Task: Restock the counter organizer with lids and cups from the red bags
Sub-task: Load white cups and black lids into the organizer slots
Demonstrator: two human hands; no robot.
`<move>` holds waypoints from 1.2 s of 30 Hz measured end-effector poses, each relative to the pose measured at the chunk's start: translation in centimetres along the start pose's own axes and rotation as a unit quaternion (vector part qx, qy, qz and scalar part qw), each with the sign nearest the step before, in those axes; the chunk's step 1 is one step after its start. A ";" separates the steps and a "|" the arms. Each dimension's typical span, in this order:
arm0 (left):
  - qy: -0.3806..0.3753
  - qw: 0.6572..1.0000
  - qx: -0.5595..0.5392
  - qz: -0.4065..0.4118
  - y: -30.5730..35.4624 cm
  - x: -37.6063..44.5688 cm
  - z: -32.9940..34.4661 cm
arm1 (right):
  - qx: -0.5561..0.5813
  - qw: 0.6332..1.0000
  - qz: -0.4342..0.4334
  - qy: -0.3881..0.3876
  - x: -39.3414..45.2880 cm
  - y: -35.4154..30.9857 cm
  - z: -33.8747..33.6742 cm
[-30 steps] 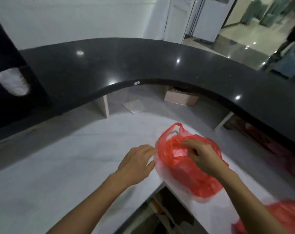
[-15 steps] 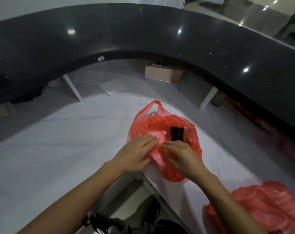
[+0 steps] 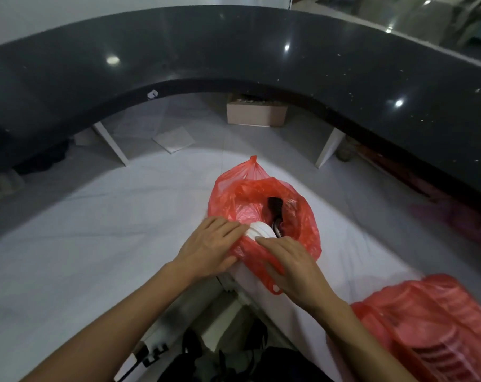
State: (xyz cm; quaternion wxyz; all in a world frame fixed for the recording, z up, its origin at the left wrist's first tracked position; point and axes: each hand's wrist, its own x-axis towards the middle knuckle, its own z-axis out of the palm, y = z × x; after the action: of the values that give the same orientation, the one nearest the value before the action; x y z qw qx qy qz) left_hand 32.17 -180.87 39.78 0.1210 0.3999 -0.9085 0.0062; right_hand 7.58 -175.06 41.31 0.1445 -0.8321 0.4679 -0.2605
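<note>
Both hands are laid on the near rim of a red bag (image 3: 264,213) that sits on a white work surface (image 3: 96,230). Its plastic is pressed down by the left hand (image 3: 209,249) with fingers nearly straight and held together, the fingertips reaching a stack of white lids (image 3: 261,230) that shows in the bag's open mouth. On the other side of the rim, the right hand (image 3: 294,263) is spread flat over the plastic, fingers extended, its fingertips touching the white lids from the right; one bag handle loop is seen under its palm. Whether plastic is pinched beneath either palm cannot be told.

Just beyond the fingertips, inside the bag, a dark object (image 3: 276,212) is seen standing behind the lids; what it is cannot be made out. To the right of the right forearm, well apart from the first bag, a second red bag (image 3: 432,326) is seen lying on the same surface, with ribbed stacked shapes showing through it.

Farther out from the hands, a flat white sheet (image 3: 173,139) and a cardboard box (image 3: 257,113) are found under the overhang of a curved black countertop (image 3: 233,51).
</note>
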 end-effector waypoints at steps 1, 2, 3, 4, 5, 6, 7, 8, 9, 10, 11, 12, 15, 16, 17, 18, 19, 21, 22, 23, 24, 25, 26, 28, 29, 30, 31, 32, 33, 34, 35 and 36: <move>0.003 1.000 -0.002 0.005 -0.1 -0.4 0.0 | -0.001 1.000 0.007 0.003 -0.3 -0.3 0.0; 0.007 1.000 -0.007 0.012 -0.1 -0.8 0.0 | -0.005 1.000 0.014 0.006 -0.6 -0.6 0.1; 0.011 1.000 -0.016 0.020 -0.1 -1.2 -0.1 | -0.010 1.000 0.022 0.010 -1.0 -1.0 0.2; 0.015 0.999 -0.026 0.027 -0.2 -1.7 -0.1 | -0.016 0.999 0.032 0.013 -1.5 -1.3 0.4; 0.021 0.999 -0.038 0.031 -0.1 -2.1 0.0 | -0.020 0.999 0.044 0.017 -2.0 -1.7 0.5; 0.030 0.998 -0.049 0.032 0.0 -2.7 0.0 | -0.026 0.998 0.055 0.023 -2.5 -2.1 0.7; 0.041 0.997 -0.057 0.032 0.1 -3.2 0.2 | -0.033 0.997 0.064 0.030 -3.1 -2.5 0.9; 0.050 0.996 -0.063 0.032 0.2 -3.7 0.3 | -0.039 0.996 0.073 0.037 -3.7 -2.8 1.3; 0.054 0.996 -0.069 0.033 0.3 -4.3 0.5 | -0.042 0.995 0.080 0.043 -4.2 -3.2 1.8; 0.053 0.995 -0.076 0.034 0.3 -4.8 0.8 | -0.045 0.994 0.084 0.049 -4.7 -3.5 2.3; 0.051 0.995 -0.084 0.036 0.4 -5.3 1.1 | -0.049 0.994 0.085 0.055 -5.2 -3.7 2.9; 0.048 0.994 -0.094 0.038 0.4 -5.6 1.3 | -0.056 0.993 0.084 0.061 -5.6 -3.9 3.4; 0.035 0.992 -0.114 0.045 0.3 -6.5 2.2 | -0.066 0.989 0.108 0.073 -7.0 -4.1 4.7; 0.023 0.992 -0.113 0.045 0.3 -6.9 2.4 | -0.065 0.987 0.128 0.075 -7.4 -4.1 5.1; 0.007 0.994 -0.105 0.041 0.2 -7.2 2.7 | -0.066 0.984 0.150 0.075 -7.8 -4.1 5.5; -0.013 0.995 -0.089 0.037 0.1 -7.5 3.0 | -0.068 0.980 0.169 0.075 -8.0 -4.1 5.8; -0.037 0.996 -0.072 0.035 0.1 -7.6 3.2 | -0.068 0.978 0.183 0.073 -8.2 -4.2 6.1; -0.083 0.995 -0.047 0.042 0.1 -7.7 3.8 | -0.065 0.976 0.199 0.063 -8.2 -4.4 6.4; -0.100 0.993 -0.040 0.047 0.0 -7.7 4.1 | -0.067 0.975 0.203 0.060 -8.1 -4.5 6.5; -0.112 0.992 -0.039 0.050 -0.1 -7.6 4.2 | -0.070 0.974 0.207 0.063 -7.9 -4.7 6.5; -0.117 0.991 -0.043 0.051 -0.1 -7.5 4.2 | -0.073 0.972 0.210 0.072 -7.7 -4.8 6.3; -0.117 0.991 -0.049 0.049 -0.1 -7.5 4.0 | -0.074 0.970 0.214 0.088 -7.3 -5.0 6.0; -0.111 0.991 -0.055 0.048 -0.1 -7.5 3.6 | -0.073 0.967 0.218 0.106 -6.9 -5.4 5.7; -0.071 0.994 -0.063 0.061 0.0 -7.6 2.8 | -0.069 0.963 0.221 0.137 -5.8 -6.1 4.6; -0.043 0.994 -0.070 0.072 -0.1 -7.7 2.5 | -0.069 0.962 0.217 0.149 -5.1 -6.3 4.0; -0.016 0.993 -0.081 0.079 -0.1 -7.7 2.3 | -0.069 0.962 0.215 0.153 -4.2 -6.4 3.5; 0.005 0.992 -0.098 0.077 -0.3 -7.6 2.0 | -0.069 0.962 0.218 0.146 -3.3 -6.4 3.0; 0.019 0.991 -0.118 0.066 -0.4 -7.3 1.8 | -0.065 0.963 0.229 0.127 -2.4 -6.2 2.8; 0.027 0.989 -0.140 0.047 -0.5 -7.0 1.7 | -0.060 0.963 0.244 0.098 -1.6 -6.1 2.6; 0.029 0.986 -0.163 0.026 -0.5 -6.7 1.7 | -0.059 0.962 0.257 0.070 -0.9 -5.9 2.5; 0.026 0.982 -0.187 0.006 -0.5 -6.3 1.5 | -0.059 0.960 0.268 0.047 -0.4 -5.7 2.6; 0.021 0.978 -0.206 -0.008 -0.5 -5.9 1.4 | -0.058 0.958 0.278 0.031 0.0 -5.6 2.8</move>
State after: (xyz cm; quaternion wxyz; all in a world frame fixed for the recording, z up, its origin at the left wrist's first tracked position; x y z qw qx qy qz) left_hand 36.02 -177.07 37.11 0.2199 0.3732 -0.8844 -0.1735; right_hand 13.09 -172.14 41.68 0.1477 -0.6680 0.6991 -0.2079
